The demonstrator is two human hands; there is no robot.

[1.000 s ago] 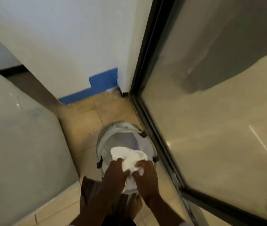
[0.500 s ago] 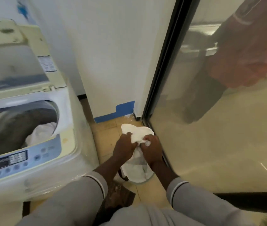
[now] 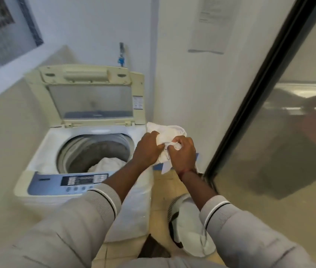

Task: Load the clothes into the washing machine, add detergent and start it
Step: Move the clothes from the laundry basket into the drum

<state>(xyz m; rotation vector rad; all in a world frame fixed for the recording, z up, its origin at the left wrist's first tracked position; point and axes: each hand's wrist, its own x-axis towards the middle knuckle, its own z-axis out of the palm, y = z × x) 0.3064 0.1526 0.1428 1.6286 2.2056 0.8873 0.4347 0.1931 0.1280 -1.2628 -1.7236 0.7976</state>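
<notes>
A white top-loading washing machine (image 3: 43, 157) stands at the left with its lid (image 3: 90, 97) raised. White laundry (image 3: 107, 165) lies inside the drum. My left hand (image 3: 147, 149) and my right hand (image 3: 182, 154) both grip a bunched white cloth (image 3: 165, 133), held in the air just right of the machine's rim. A white laundry basket (image 3: 189, 227) sits on the floor below my right forearm, partly hidden by the sleeve.
The control panel (image 3: 66, 181) runs along the machine's front edge. A white wall (image 3: 192, 89) rises behind my hands, with a paper notice (image 3: 210, 26) on it. A black-framed glass door (image 3: 280, 132) closes off the right side. Tan floor tiles (image 3: 163, 190) show between machine and door.
My hands have lifted the white cloth out of the basket and up to the machine's rim. The view has risen and turned left, bringing the whole washer into sight.
</notes>
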